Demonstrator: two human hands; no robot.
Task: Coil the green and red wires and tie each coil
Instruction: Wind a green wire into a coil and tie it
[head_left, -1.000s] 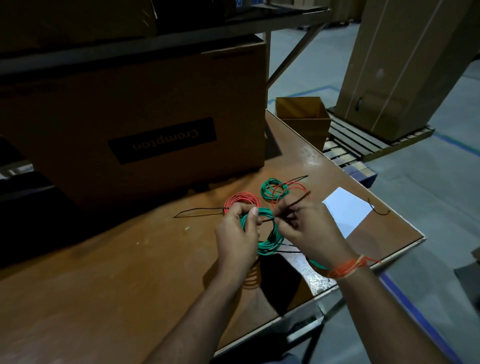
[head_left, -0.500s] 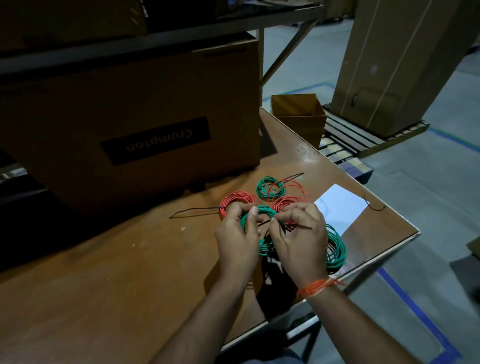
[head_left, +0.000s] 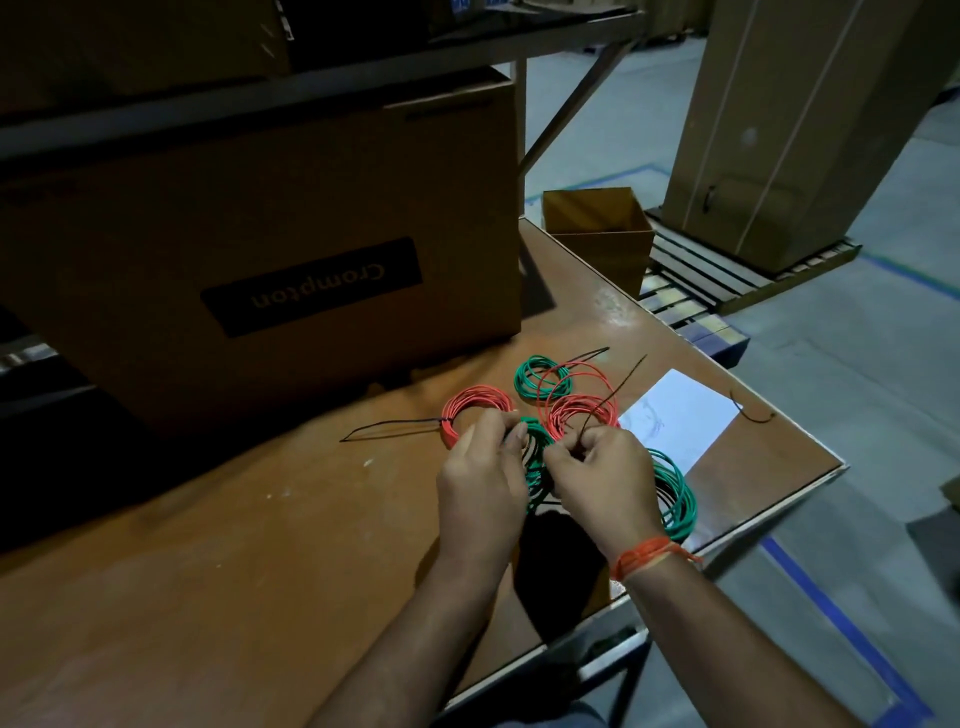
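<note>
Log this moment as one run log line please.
stage: tying green coil | left hand: grips coil | right hand: pinches black tie | table: tied red coil, other coils

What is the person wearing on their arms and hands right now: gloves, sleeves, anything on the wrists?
No gloves: the left hand and the right hand are bare, and both forearms are uncovered as far as the view shows. The only thing worn is an orange thread band, wound in several strands around the right wrist.
</note>
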